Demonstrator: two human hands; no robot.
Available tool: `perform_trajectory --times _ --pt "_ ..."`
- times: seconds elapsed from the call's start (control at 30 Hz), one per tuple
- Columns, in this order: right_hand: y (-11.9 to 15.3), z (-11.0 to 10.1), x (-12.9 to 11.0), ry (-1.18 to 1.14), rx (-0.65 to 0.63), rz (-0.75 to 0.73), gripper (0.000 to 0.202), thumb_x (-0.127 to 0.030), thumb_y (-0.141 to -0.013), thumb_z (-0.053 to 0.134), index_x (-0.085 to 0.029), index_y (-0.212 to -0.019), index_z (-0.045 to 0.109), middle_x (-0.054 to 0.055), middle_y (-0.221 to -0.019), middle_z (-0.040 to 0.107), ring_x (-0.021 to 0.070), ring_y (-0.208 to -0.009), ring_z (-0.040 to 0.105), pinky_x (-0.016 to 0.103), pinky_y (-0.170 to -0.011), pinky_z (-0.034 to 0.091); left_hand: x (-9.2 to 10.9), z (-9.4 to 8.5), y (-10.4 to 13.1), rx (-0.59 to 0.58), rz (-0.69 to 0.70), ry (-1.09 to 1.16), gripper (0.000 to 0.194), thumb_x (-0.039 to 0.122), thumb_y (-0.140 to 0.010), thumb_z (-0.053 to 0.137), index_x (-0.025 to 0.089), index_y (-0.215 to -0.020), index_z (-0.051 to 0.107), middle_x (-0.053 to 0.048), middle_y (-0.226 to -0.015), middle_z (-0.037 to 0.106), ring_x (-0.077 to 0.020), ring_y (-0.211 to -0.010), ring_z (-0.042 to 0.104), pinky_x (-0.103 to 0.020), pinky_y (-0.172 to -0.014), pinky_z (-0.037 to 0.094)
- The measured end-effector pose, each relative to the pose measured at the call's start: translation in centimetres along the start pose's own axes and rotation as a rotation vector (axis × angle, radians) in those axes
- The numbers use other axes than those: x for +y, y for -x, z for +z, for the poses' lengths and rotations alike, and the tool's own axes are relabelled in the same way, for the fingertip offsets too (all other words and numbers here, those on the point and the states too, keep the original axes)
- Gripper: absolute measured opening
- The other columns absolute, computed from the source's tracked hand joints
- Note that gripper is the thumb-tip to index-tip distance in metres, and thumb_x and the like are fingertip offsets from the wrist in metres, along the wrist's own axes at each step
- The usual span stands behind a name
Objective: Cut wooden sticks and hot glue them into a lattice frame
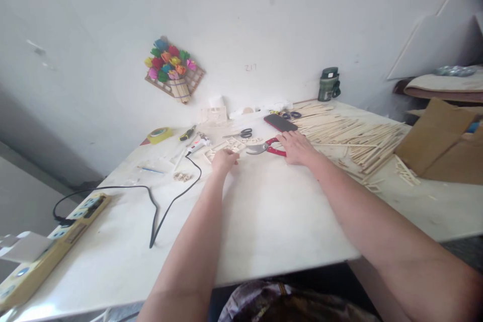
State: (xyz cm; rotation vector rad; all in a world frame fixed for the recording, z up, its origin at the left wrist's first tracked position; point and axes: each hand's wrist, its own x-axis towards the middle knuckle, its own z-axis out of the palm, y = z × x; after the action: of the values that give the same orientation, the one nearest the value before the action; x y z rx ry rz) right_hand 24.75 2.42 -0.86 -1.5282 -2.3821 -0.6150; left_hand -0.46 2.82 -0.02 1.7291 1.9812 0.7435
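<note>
My right hand [296,147] is over the red handles of a pair of pruning shears [272,146], its fingers bent around their ends. The shears' metal blades point left, toward my left hand. My left hand [225,160] is closed with its fingers bent inward; whatever it may hold is too small to make out. Just beyond it lies a small frame of pale wooden strips [234,145], partly covered by the hand. Black-handled scissors [245,133] lie behind the frame.
Thin wooden sticks [350,133] spread across the right, beside a cardboard box [441,143]. A phone [280,122] lies behind my right hand. Left are a glue gun [198,144] with its cord, yellow tape [159,135], small wood pieces [182,176] and a power strip [56,246].
</note>
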Motion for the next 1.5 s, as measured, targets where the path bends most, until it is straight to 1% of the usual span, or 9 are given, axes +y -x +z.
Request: perform_trajectory --times 0.1,0.23,0.5,0.67,0.8,0.9,1.0,1.2,1.5 --pt "0.1 0.5 0.5 -0.010 -0.018 0.101 0.057 -0.023 -0.062 0.055 -0.012 -0.117 0.043 0.014 -0.100 0.051 0.0269 -0.092 0.045 0.036 -0.083 0.028 0.5 0.7 0.6 -0.006 0.036 -0.146 0.016 0.032 -0.061 0.056 0.023 -0.068 0.068 -0.003 -0.071 0.067 -0.0173 -0.068 0.057 -0.027 -0.060 0.038" --pt "0.0 0.9 0.3 -0.025 -0.034 0.117 0.058 -0.023 -0.060 0.057 -0.012 -0.115 0.044 0.014 -0.101 0.052 0.0273 -0.093 0.046 0.037 -0.084 0.030 0.6 1.4 1.0 0.042 0.139 -0.198 0.017 0.036 -0.060 0.061 0.022 -0.068 0.068 -0.005 -0.077 0.066 -0.0188 -0.074 0.056 -0.026 -0.060 0.036" --pt "0.0 1.1 -0.4 -0.068 -0.034 0.158 0.056 -0.022 -0.059 0.057 -0.012 -0.113 0.045 0.014 -0.103 0.053 0.0278 -0.095 0.048 0.038 -0.085 0.032 -0.9 0.3 0.5 -0.061 0.182 0.060 0.033 0.045 -0.065 0.057 0.016 -0.050 0.057 0.002 -0.044 0.046 -0.0092 -0.045 0.039 -0.023 -0.046 0.029" --pt "0.0 1.2 -0.4 -0.067 -0.026 0.189 0.055 -0.023 -0.060 0.056 -0.012 -0.113 0.044 0.014 -0.103 0.053 0.0276 -0.096 0.048 0.038 -0.083 0.034 -0.6 -0.7 1.0 -0.093 0.254 0.163 0.022 0.036 -0.063 0.060 0.015 -0.061 0.062 0.004 -0.047 0.048 -0.0067 -0.044 0.036 -0.021 -0.046 0.028" --pt "-0.1 1.1 -0.7 -0.077 -0.022 0.218 0.053 -0.023 -0.059 0.055 -0.014 -0.111 0.045 0.012 -0.103 0.053 0.0270 -0.096 0.048 0.037 -0.082 0.035 -0.4 -1.0 1.1 -0.095 0.312 0.201 0.034 0.046 -0.071 0.051 0.015 -0.062 0.063 0.002 -0.052 0.054 -0.0072 -0.044 0.037 -0.021 -0.045 0.028" --pt "-0.1 0.7 -1.0 -0.111 -0.035 0.247 0.052 -0.023 -0.060 0.055 -0.015 -0.110 0.045 0.012 -0.104 0.053 0.0263 -0.095 0.049 0.036 -0.080 0.036 -0.3 -0.9 1.1 -0.070 0.348 0.226 0.041 0.053 -0.072 0.048 0.017 -0.067 0.066 0.003 -0.046 0.049 -0.0074 -0.043 0.035 -0.021 -0.046 0.028" --pt "-0.2 0.3 -1.5 -0.145 -0.046 0.270 0.051 -0.023 -0.061 0.055 -0.016 -0.110 0.044 0.011 -0.105 0.053 0.0260 -0.095 0.050 0.035 -0.079 0.036 -0.1 -0.9 1.3 -0.076 0.369 0.336 0.042 0.054 -0.073 0.048 0.018 -0.082 0.067 0.004 -0.045 0.045 -0.0080 -0.046 0.037 -0.021 -0.050 0.030" --pt "-0.5 0.0 -2.1 -0.208 -0.049 0.279 0.048 -0.025 -0.063 0.055 -0.018 -0.109 0.045 0.009 -0.103 0.054 0.0247 -0.090 0.052 0.034 -0.075 0.039 0.4 -1.2 1.7 -0.146 0.335 0.467 0.043 0.049 -0.076 0.047 0.014 -0.094 0.063 0.001 -0.055 0.051 -0.0072 -0.049 0.036 -0.020 -0.047 0.026" --pt "-0.6 -0.1 -2.6 -0.367 -0.060 0.258 0.049 -0.026 -0.064 0.055 -0.019 -0.112 0.046 0.010 -0.104 0.056 0.0247 -0.089 0.055 0.031 -0.070 0.041 0.5 -1.5 2.0 -0.195 0.317 0.568 0.046 0.048 -0.076 0.046 0.013 -0.104 0.059 0.003 -0.052 0.047 -0.0052 -0.044 0.032 -0.019 -0.043 0.021"
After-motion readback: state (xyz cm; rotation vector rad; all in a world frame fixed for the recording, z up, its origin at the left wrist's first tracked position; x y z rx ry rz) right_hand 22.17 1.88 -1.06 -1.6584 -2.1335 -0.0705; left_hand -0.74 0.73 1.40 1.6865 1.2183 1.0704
